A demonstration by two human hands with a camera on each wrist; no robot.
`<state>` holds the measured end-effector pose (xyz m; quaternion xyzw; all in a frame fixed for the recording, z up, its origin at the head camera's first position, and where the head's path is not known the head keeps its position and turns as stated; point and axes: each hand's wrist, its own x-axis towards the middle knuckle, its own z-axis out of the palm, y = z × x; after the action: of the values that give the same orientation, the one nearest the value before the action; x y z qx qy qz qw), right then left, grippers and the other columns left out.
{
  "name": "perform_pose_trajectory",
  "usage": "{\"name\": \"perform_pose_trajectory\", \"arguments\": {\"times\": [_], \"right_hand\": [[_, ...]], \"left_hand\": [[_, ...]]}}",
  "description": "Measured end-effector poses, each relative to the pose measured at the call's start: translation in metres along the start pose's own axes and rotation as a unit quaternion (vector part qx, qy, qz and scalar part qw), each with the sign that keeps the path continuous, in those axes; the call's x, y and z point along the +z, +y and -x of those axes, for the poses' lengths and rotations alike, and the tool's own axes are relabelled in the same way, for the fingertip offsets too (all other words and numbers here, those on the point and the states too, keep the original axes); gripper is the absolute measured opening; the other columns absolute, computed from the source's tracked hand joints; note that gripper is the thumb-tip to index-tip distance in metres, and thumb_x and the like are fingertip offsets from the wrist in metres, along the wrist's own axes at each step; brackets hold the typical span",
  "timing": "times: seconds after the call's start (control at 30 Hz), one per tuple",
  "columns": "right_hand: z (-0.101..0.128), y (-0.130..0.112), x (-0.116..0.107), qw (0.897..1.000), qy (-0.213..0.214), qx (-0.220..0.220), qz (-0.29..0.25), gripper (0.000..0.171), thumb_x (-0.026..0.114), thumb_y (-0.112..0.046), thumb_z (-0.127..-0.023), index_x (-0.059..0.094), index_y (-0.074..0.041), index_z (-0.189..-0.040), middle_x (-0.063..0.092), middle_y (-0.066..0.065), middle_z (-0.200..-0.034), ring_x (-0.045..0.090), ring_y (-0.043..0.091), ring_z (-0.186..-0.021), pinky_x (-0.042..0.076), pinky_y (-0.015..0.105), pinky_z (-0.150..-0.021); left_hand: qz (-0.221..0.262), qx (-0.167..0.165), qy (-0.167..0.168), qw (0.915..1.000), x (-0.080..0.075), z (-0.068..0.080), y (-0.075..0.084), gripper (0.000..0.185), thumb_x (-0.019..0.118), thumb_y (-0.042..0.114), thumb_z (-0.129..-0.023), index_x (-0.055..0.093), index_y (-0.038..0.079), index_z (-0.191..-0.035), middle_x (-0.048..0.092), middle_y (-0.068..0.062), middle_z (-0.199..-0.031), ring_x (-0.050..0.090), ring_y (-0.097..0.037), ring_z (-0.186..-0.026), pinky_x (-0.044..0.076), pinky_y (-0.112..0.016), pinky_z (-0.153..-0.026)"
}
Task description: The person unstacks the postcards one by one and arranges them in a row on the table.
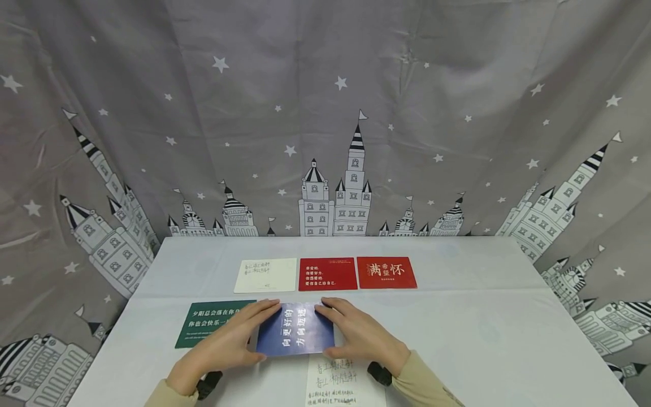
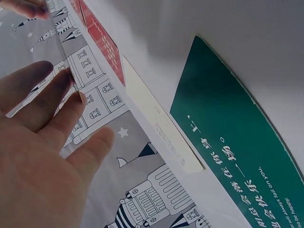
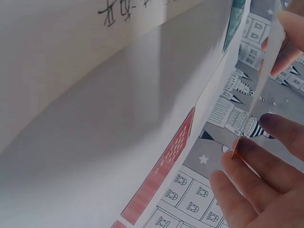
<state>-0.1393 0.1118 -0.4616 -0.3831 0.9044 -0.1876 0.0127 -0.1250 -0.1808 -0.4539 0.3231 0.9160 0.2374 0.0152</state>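
Note:
Both hands hold a blue card (image 1: 295, 333) with white Chinese characters, raised above the white table. My left hand (image 1: 231, 336) grips its left edge, thumb low and fingers at the upper corner. On the opposite edge, my right hand (image 1: 363, 333) grips it in the same way. Seen nearly edge-on in the right wrist view, the card (image 3: 268, 66) is a thin pale strip. A green card (image 1: 203, 328) with white print lies partly behind the left hand. Under the blue card's lower edge extends a cream card (image 1: 346, 390) with handwriting.
Along the back of the table (image 1: 483, 339) lie a cream handwritten card (image 1: 264, 277), a red card (image 1: 328, 277) with lines of white text, and another red card (image 1: 386, 272) with large characters. A grey curtain (image 1: 254, 113) printed with castles and stars hangs behind.

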Motion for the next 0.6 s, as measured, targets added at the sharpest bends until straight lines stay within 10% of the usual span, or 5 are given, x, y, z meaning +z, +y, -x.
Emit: {"name": "perform_pose_trajectory", "arguments": {"times": [0.6], "right_hand": [[-0.014, -0.003, 0.004, 1.0, -0.014, 0.01, 0.019, 0.076, 0.075, -0.039, -0.079, 0.045, -0.012, -0.143, 0.041, 0.008, -0.145, 0.04, 0.021, -0.131, 0.039, 0.033, -0.103]], "left_hand": [[0.02, -0.025, -0.014, 0.9994, -0.005, 0.002, -0.005, 0.091, 0.084, 0.013, -0.065, 0.04, -0.001, -0.143, 0.038, -0.018, -0.145, 0.035, -0.04, -0.131, 0.032, -0.058, -0.103]]}}
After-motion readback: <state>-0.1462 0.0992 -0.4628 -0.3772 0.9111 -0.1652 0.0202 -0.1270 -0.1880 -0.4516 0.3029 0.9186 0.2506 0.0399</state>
